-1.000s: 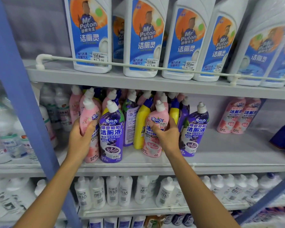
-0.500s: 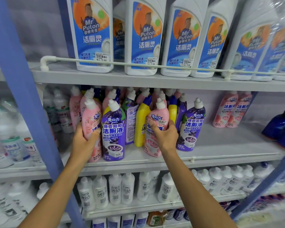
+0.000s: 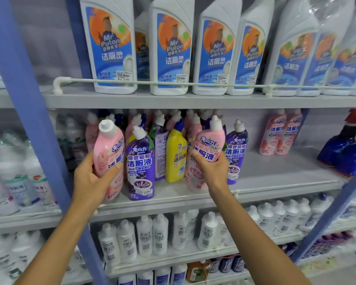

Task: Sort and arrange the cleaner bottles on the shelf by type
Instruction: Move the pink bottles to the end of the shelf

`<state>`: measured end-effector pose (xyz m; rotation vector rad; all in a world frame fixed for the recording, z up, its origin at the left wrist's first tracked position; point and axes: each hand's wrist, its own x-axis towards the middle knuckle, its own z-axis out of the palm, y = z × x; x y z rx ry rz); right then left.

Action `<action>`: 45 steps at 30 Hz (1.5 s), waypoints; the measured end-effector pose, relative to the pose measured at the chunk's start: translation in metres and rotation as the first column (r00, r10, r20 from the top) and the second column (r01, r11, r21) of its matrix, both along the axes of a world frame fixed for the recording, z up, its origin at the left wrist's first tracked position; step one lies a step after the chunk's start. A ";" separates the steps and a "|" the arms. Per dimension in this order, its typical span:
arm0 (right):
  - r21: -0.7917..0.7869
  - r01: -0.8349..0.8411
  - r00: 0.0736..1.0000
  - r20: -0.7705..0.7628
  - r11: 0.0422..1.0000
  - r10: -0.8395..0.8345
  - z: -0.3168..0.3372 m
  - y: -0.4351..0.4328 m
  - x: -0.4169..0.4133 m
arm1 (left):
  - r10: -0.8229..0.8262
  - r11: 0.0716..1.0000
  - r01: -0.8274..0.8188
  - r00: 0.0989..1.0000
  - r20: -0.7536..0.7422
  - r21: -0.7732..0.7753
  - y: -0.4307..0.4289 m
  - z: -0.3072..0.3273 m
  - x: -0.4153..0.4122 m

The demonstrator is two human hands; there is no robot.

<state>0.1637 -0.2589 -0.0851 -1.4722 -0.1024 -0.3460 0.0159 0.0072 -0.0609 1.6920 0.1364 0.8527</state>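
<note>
**Two pinks in hand, sorting barely begun**

On the left, the left hand (image 3: pixel 90 177) wraps round the tall pink plastic cleaner bottle with a white nozzle cap (image 3: pixel 107 149), which tilts out at the front edge of the grey metal middle shelf (image 3: pixel 275 173). Whether its base is clear of the shelf is hard to tell.

Just beside it stands the purple grape-label bottle (image 3: pixel 140 161), upright. Next comes the yellow bottle with a blue cap (image 3: pixel 176 157), in a packed, mixed cluster of pink, purple and yellow.

Then the right hand (image 3: pixel 212 171) grasps a second pink bottle (image 3: pixel 209 147) around its waist, leaning against another purple bottle (image 3: pixel 236 153).

Further right, past a bare stretch of shelf, a pair of pink bottles (image 3: pixel 280 132) stands together at the back. That looks like the start of a pink group.

It seems early: both held pinks need a home, probably beside that pair. The purples and yellows remain jumbled in the cluster.
</note>
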 end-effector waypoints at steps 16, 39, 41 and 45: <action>0.086 0.095 0.994 0.040 0.992 -0.098 0.039 -0.187 0.014 | -0.490 0.871 0.491 0.871 0.042 -0.024 -0.247 0.032 0.075; -0.236 -0.069 0.997 -0.056 0.969 0.057 -0.016 -0.454 0.227 | -0.511 0.855 0.472 0.837 -0.196 -0.213 -0.516 -0.036 0.347; -0.240 -0.059 0.998 -0.051 0.969 0.048 -0.018 -0.455 0.230 | -0.507 0.861 0.479 0.830 -0.233 -0.167 -0.512 -0.041 0.351; -0.248 0.022 1.000 -0.013 0.969 -0.026 -0.037 -0.458 0.216 | -0.363 0.931 0.358 0.897 -0.253 -0.068 -0.508 -0.069 0.344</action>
